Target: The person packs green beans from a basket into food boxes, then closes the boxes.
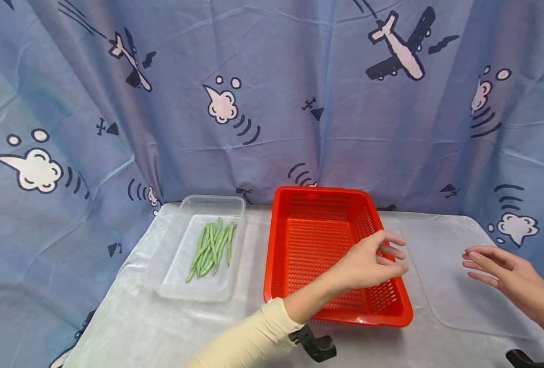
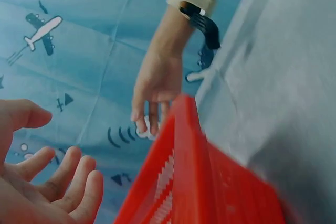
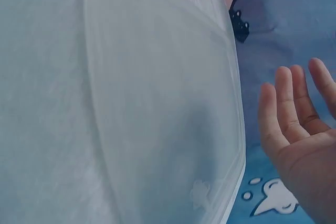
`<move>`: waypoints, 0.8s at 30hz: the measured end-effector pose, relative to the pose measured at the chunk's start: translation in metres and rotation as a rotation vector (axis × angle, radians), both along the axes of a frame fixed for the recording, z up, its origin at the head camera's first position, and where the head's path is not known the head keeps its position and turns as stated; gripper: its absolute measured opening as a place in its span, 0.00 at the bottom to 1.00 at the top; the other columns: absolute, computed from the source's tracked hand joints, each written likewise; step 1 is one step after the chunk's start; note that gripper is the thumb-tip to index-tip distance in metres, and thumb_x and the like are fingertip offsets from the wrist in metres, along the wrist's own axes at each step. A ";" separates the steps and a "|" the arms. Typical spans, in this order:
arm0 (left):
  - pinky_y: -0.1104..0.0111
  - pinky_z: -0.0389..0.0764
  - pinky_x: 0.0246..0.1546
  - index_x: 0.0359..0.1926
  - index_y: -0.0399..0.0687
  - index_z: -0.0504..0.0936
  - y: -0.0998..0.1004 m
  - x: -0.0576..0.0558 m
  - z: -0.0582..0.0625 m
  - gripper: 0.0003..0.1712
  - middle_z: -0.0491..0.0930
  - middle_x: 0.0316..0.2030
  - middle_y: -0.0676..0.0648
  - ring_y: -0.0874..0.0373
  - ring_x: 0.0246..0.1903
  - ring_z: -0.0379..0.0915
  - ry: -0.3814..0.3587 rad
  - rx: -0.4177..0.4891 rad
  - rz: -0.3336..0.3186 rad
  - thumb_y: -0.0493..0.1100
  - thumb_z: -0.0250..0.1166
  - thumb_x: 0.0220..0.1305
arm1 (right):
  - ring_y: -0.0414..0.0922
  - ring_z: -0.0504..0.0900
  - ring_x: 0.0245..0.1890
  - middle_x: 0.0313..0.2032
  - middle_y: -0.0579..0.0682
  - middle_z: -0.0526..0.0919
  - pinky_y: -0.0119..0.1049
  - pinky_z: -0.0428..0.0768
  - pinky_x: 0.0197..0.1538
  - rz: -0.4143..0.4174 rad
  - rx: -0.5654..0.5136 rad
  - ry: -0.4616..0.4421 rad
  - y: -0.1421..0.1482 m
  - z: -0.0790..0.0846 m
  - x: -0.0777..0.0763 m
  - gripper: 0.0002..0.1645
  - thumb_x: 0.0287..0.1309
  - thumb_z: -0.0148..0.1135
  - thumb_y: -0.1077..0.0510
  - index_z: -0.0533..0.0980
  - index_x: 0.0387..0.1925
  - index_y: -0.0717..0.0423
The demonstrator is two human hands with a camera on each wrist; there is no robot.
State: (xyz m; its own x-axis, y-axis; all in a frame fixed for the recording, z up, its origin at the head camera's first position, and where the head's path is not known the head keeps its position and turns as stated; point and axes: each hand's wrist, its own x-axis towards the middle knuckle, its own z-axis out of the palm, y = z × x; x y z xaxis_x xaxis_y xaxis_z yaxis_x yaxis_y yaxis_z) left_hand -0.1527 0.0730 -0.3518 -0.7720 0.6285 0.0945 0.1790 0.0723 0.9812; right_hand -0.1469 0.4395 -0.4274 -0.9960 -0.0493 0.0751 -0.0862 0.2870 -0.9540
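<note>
My left hand (image 1: 374, 259) is held above the right side of the red plastic basket (image 1: 272, 255), palm to the right, with its fingers loosely bent and nothing in them. In the left wrist view, that hand (image 2: 50, 177) hovers near the basket's red rim (image 2: 189, 145). To the right, my right hand (image 1: 513, 273) hangs over a translucent sheet with rounded corners (image 1: 455, 291). Its fingers are relaxed and hold nothing. The right wrist view has this hand (image 3: 304, 140) beside the translucent sheet (image 3: 157, 93). No object inside the basket shows.
A clear plastic tub (image 1: 172, 283) stands at the left, with several green beans (image 1: 212, 248) in it. A pale cloth (image 1: 129, 317) covers the table. Behind and at both sides hangs a blue curtain (image 1: 272, 102) with printed airplanes.
</note>
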 end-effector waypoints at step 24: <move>0.80 0.75 0.37 0.59 0.65 0.75 0.127 0.069 -0.028 0.25 0.74 0.50 0.75 0.79 0.44 0.73 -0.074 0.128 0.080 0.38 0.69 0.66 | 0.16 0.71 0.34 0.38 0.18 0.71 0.22 0.76 0.28 -0.373 0.339 0.031 0.115 -0.078 0.021 0.07 0.74 0.59 0.51 0.72 0.49 0.37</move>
State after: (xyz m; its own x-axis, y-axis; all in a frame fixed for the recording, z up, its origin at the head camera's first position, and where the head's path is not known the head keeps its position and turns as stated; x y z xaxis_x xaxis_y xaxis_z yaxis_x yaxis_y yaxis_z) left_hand -0.0837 0.2000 -0.3802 -0.8268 0.5515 0.1107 0.1047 -0.0426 0.9936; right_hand -0.1259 0.5544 -0.5054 -0.9479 0.2828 0.1465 0.0545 0.5971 -0.8003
